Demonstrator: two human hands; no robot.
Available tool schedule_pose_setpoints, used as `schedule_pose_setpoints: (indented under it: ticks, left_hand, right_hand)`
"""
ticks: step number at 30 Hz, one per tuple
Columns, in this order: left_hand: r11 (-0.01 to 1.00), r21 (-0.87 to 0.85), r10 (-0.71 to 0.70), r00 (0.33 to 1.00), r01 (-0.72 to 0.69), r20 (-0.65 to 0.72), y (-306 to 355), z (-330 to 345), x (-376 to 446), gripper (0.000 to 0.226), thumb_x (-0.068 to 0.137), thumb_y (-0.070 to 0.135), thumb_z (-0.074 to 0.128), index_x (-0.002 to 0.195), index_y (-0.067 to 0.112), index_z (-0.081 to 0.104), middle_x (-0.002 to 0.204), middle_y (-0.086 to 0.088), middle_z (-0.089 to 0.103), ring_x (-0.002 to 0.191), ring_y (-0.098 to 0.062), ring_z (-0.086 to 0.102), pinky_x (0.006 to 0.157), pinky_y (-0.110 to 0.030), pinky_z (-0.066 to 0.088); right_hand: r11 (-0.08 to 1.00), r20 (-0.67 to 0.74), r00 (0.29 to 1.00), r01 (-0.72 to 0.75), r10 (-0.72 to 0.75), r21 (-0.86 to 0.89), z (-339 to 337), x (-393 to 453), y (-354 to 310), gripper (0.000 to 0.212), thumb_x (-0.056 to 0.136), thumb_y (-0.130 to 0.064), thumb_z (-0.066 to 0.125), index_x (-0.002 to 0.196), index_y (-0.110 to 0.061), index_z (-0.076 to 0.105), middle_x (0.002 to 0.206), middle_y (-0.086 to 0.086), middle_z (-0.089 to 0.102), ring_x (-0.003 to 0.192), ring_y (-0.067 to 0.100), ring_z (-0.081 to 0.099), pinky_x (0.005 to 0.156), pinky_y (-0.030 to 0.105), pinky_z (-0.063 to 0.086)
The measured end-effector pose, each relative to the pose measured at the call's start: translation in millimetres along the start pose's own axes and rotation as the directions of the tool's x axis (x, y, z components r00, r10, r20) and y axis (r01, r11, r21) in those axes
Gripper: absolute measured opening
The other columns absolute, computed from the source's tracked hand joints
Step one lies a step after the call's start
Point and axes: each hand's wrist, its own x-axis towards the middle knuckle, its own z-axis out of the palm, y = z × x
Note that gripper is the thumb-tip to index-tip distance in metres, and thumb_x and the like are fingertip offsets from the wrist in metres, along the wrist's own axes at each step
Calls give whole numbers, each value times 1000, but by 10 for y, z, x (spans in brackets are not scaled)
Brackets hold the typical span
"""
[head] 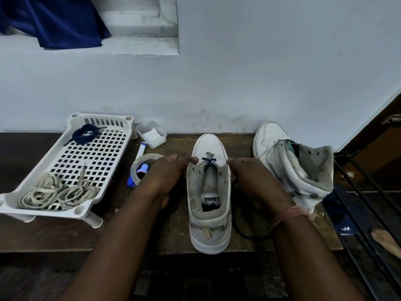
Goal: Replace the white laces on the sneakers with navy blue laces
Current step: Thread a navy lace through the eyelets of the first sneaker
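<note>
A: Where does it stand with the laces?

B: The near sneaker (209,192) sits on the tabletop (173,231), toe toward the wall. A navy lace (208,161) crosses only the lowest eyelets; every hole above looks empty. The left hand (167,170) curls at the left eyelet flap, the right hand (249,172) at the right flap. Each seems to be pinching a run of the lace, though the fingertips are too dark for me to be sure.

A: And the loose end?

B: A dark length trails on the tabletop right of the shoe, down toward the heel. I'd judge that's the risk: pull one side harder and the two ends come out uneven, or the short end slips back through its eyelet. The slack could also catch under the sole.

A: The other shoe?

B: The second sneaker (290,161) leans by the wall, no lace in it. Its spare navy lace (85,133) lies coiled at the far end of the white basket (54,153), with the old white laces (58,192) heaped at the near end. Reaching across could knock the tape roll (143,168) or the marker (142,148) beside it.
</note>
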Motion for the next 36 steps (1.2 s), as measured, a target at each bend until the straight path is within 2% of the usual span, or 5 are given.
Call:
schedule_pose_setpoints:
  ticks: [9, 17, 22, 28, 36]
  left_hand:
    - [994, 95, 67, 993, -58, -98, 26, -75, 20, 32, 83, 31, 83, 61, 23, 60, 66, -15, 62, 57, -25, 55, 66, -42, 44]
    - [958, 213, 232, 956, -193, -178, -54, 13, 28, 39, 85, 51, 74, 73, 18, 57, 61, -2, 60, 55, -15, 53, 59, -35, 45]
    - [686, 575, 676, 684, -446, -276, 51, 123, -42, 36, 84, 62, 65, 83, 26, 66, 81, 9, 71, 84, -14, 67, 79, -37, 53]
    - [632, 345, 717, 693, -694, 79, 189, 279, -363, 32, 100, 45, 59, 86, 21, 76, 83, 10, 75, 81, 0, 68, 75, -17, 50]
    - [542, 269, 743, 604, -796, 288, 109, 269, -320, 28, 87, 31, 78, 110, 39, 66, 87, 20, 72, 83, 2, 67, 77, -16, 51]
  right_hand:
    - [988, -102, 994, 33, -49, -154, -53, -18, -19, 40, 99, -30, 50, 62, -17, 45, 58, 7, 45, 58, 22, 45, 59, 34, 36]
    - [1000, 3, 1000, -26, 26, -12, -52, -23, -56, 46, 96, -47, 59, 74, -7, 61, 64, 8, 59, 60, 20, 52, 63, 31, 45]
    - [988, 147, 984, 77, -97, 138, -56, -62, -200, 55, 80, -64, 66, 83, -9, 72, 86, 11, 76, 76, 30, 68, 84, 52, 56]
    - [840, 126, 932, 241, -341, 487, -131, -211, -420, 21, 104, -15, 53, 95, -12, 71, 77, 4, 60, 70, 17, 55, 69, 32, 47]
    - [503, 143, 803, 214, -579, 838, -93, -327, -529, 27, 108, -15, 35, 112, -5, 60, 97, 8, 67, 88, 20, 66, 81, 31, 57]
